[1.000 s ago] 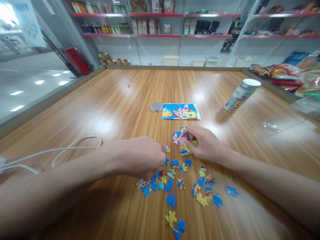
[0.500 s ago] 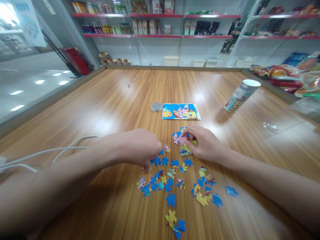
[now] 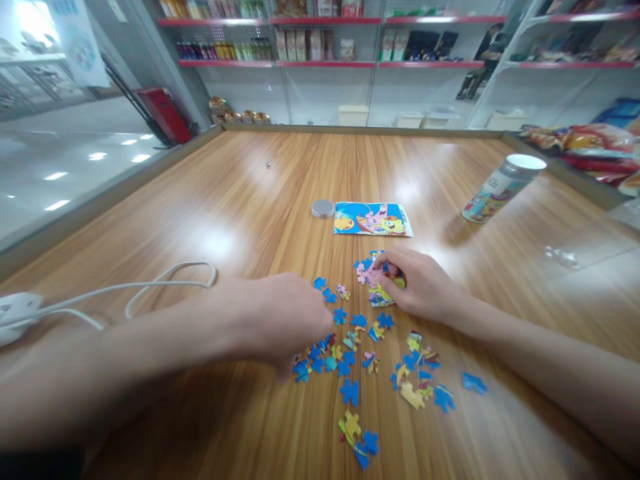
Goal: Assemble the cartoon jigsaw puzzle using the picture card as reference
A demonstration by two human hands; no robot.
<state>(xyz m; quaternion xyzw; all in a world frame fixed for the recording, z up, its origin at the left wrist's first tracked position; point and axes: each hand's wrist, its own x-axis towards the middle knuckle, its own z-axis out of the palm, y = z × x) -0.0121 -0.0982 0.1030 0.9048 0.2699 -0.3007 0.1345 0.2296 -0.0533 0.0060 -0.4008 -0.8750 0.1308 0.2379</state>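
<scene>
Several loose jigsaw pieces (image 3: 350, 391), mostly blue and yellow, lie scattered on the wooden table (image 3: 240, 200) in front of me. My left hand (image 3: 280, 320) hovers low over the left side of the scatter, fingers curled down, its fingertips touching pieces there; what they grip is hidden. My right hand (image 3: 423, 283) rests at the far right of the scatter, fingers pinched on a small cluster of joined pieces (image 3: 379, 288), pink and yellow. Beyond it lies a printed cartoon picture (image 3: 373, 220).
A round metal lid (image 3: 323, 209) sits left of the picture. A printed canister (image 3: 500, 190) stands at the right. A white cable (image 3: 150, 287) and plug (image 3: 15, 310) lie at the left. Store shelves (image 3: 325, 63) and snack bags (image 3: 590, 143) line the far edges.
My left hand lifted off the scatter, then dropped back onto its left side, nearer me. A few blue pieces now lie exposed beyond it. My right hand stays on the joined cluster.
</scene>
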